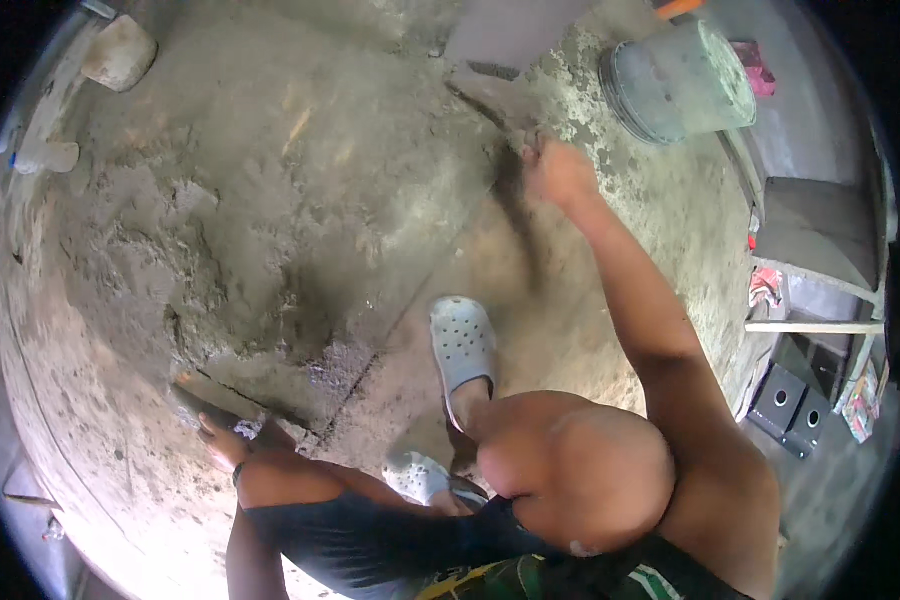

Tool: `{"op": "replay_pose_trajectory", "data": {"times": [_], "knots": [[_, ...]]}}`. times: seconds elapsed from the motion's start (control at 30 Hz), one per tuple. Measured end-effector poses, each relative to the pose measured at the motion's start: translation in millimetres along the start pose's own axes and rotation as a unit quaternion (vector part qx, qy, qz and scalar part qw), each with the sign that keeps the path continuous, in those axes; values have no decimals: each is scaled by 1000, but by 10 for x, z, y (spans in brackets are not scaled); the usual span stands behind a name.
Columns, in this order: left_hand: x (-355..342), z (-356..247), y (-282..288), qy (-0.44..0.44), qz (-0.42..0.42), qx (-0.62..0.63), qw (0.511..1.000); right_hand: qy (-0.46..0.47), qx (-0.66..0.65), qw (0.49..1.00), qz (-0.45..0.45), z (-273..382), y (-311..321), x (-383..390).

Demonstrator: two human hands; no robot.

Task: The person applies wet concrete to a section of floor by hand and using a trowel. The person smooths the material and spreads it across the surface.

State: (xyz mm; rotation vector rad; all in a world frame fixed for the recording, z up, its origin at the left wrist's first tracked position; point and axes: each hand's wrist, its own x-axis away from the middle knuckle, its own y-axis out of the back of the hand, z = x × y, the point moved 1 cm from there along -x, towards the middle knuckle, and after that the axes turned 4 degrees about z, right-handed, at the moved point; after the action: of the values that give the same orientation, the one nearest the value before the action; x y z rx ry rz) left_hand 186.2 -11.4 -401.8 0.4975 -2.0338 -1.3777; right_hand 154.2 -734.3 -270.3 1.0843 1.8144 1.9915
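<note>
At the lower left my left hand point(220, 440) is closed on a grey, mortar-smeared trowel-like tool point(198, 408) beside a heap of wet grey mortar point(250, 280) on the floor. My right hand point(555, 170) is reached out at the upper middle, its fingers closed on something I cannot make out, near a thin dark streak or edge and its shadow on the smoothed mortar. My bent knees and feet in light grey clogs point(460, 340) are below the mortar.
A clear plastic bucket point(670, 85) lies tipped on its side at the upper right. Grey shelving point(815, 230) and a black two-hole metal appliance point(785, 410) stand along the right. A pale block point(120, 55) and a small bottle-like container point(45, 155) sit at the upper left.
</note>
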Motion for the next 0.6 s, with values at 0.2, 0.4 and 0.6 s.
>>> {"op": "replay_pose_trajectory", "data": {"times": [0.2, 0.4, 0.6], "knots": [[-75, 65, 103, -5, -12, -6, 1000, 1, 20, 1000, 11, 168, -178, -615], [-43, -6, 85, -9, -17, 0, 1000, 50, 5, 998, 24, 510, -97, -695], [-86, 53, 66, 14, -36, -2, 999, 38, -23, 999, 14, 380, 40, -469]]}}
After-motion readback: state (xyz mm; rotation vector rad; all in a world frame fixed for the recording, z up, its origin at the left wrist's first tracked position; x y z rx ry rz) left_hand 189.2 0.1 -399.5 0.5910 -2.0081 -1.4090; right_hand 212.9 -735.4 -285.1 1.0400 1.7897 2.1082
